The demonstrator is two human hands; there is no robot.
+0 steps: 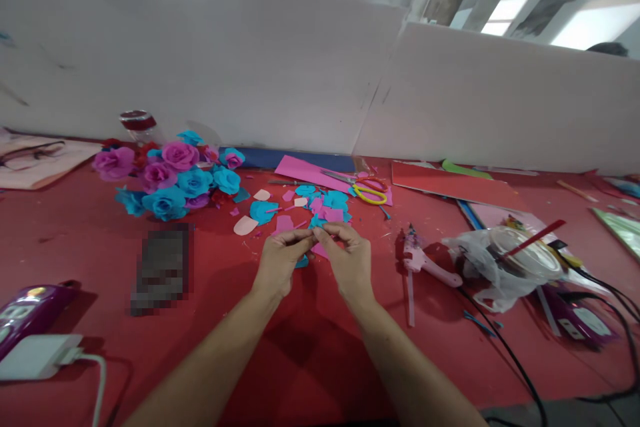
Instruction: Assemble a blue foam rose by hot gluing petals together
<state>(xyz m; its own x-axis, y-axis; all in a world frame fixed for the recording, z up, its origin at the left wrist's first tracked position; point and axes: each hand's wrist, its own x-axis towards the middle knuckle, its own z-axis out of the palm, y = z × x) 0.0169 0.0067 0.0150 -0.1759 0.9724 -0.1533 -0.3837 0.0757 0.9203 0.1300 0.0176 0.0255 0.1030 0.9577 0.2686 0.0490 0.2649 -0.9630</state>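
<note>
Red cloth (pixel 300 353) is covering the whole worktable, and I am working near its middle. My left hand (pixel 280 265) and right hand (pixel 351 261) are meeting fingertip to fingertip, each pinching thumb and forefinger on one small pink paper piece (pixel 321 251), with the other fingers curling loosely. The piece is sitting between them, just above the cloth. I am judging that a light, even pinch at the edge is serving best, since a hard one would crease it. Pink and blue scraps (pixel 327 203) are lying just beyond, with yellow-handled scissors (pixel 369 192) farther right. Paper flowers (pixel 170 177) are heaping up at the far left, and a glue gun (pixel 425 265) is resting to the right. White boards (pixel 250 60) are walling off the far side.
</note>
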